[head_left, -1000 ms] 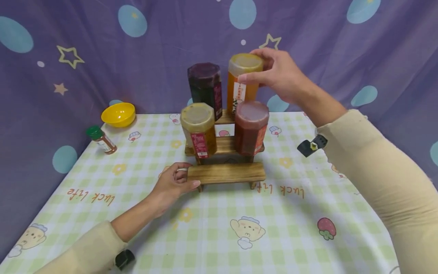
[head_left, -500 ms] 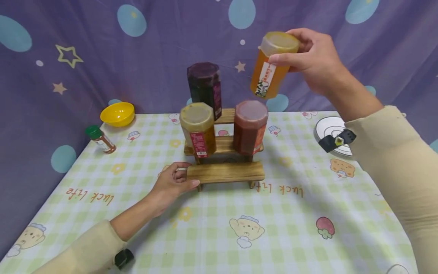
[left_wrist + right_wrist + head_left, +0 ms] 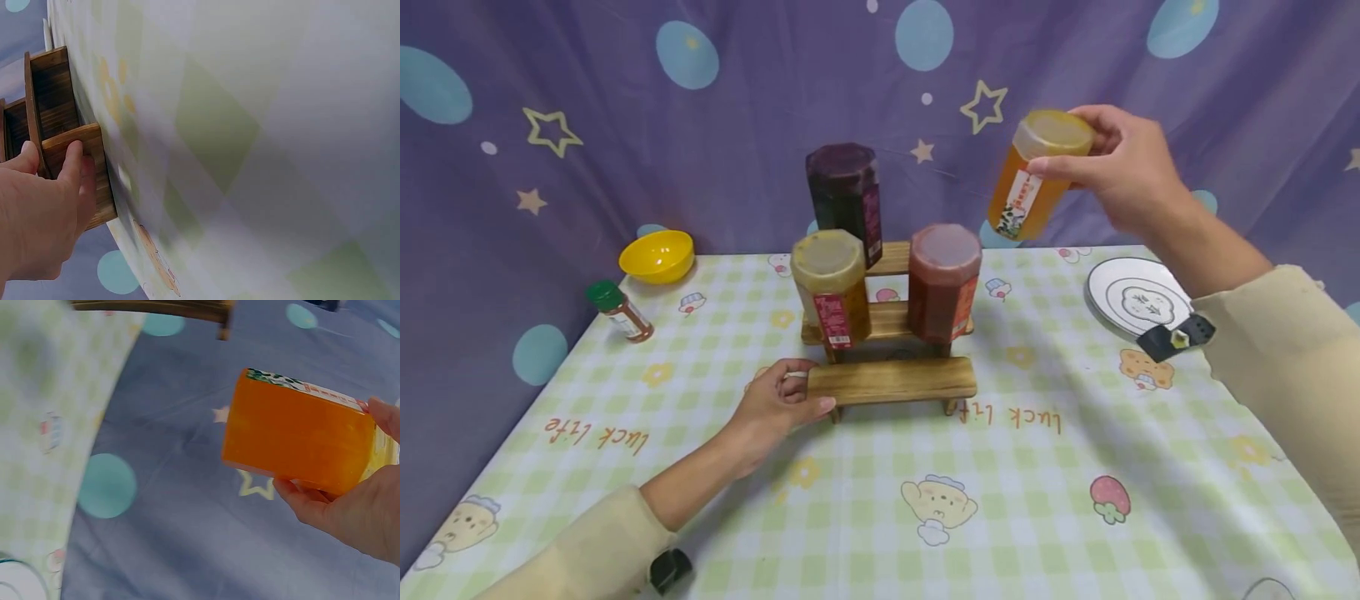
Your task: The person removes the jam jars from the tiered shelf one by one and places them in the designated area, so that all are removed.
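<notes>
My right hand (image 3: 1138, 171) grips an orange jar (image 3: 1037, 179) round its upper part, near the pale yellow lid. The jar hangs tilted in the air, right of the wooden stepped rack (image 3: 891, 379); in the right wrist view the orange jar (image 3: 300, 434) lies across the picture. My left hand (image 3: 775, 400) holds the left end of the rack's lowest step, its thumb in front; the left wrist view shows this hand (image 3: 47, 212) against the wood. A dark purple jar (image 3: 846, 200) stands on the top step. Below it, a yellowish jar (image 3: 850, 292) and a red jar (image 3: 943, 283) share the middle step.
At the back left lie a yellow bowl (image 3: 658, 260) and a small green-capped spice bottle (image 3: 621, 312), standing at a tilt in view. A white plate (image 3: 1131, 287) sits at the right rear, partly behind the wrist strap. A purple curtain (image 3: 760, 100) hangs behind the checked tablecloth (image 3: 1030, 500).
My right hand has lifted the orange jar off the top step, carried it to the right, then lowered it slightly. The white plate has come into view. My left hand stays on the rack.
</notes>
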The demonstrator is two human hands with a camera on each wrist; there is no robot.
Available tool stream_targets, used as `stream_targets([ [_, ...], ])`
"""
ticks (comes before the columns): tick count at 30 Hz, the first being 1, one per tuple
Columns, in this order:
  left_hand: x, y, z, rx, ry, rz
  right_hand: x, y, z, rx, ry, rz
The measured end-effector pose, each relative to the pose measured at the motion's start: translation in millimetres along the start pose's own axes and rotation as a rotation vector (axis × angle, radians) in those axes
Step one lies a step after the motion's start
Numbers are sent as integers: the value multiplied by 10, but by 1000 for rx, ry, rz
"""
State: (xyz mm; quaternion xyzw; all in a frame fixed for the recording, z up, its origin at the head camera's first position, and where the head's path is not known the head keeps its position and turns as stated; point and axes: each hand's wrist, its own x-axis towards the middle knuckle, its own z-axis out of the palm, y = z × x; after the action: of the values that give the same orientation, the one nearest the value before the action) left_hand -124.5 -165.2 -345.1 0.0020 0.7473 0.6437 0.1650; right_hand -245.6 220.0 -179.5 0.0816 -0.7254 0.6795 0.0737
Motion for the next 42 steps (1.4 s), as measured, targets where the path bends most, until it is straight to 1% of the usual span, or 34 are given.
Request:
stream_targets([
  [2,1,-2,-1,-9,-1,0,-28,73,-23,-34,28,11],
  [3,1,-3,-2,-14,-3,0,-43,110,-32,-70,40,21],
  [6,2,-6,-3,-21,-10,-1,-85,224,-52,-129,54,46],
  [7,1,-6,-2,-23,-10,-1,-98,261,-59,-131,53,52],
  [9,1,-5,2,-26,-10,-3,-127,339,-77,-138,43,57],
  [13,1,1,8,-28,-7,-10,-179,516,-102,-152,11,40],
  [16,2,1,8,-30,-5,-10,-215,660,-93,-211,6,22],
  [20,5,-10,11,-33,-1,-11,-270,847,-46,-278,1,18],
  [24,7,-19,18,-44,2,-12,-320,1015,-8,-338,-36,32],
  [28,6,-18,21,-45,4,-10,-352,1159,20,-338,-63,37],
  [32,3,-14,21,-40,4,-10,-375,1272,44,-329,-64,44],
  [38,2,-9,18,-41,6,-11,-397,1367,58,-361,-66,65],
  [42,2,-6,14,-41,8,-14,-395,1413,53,-371,-77,63],
])
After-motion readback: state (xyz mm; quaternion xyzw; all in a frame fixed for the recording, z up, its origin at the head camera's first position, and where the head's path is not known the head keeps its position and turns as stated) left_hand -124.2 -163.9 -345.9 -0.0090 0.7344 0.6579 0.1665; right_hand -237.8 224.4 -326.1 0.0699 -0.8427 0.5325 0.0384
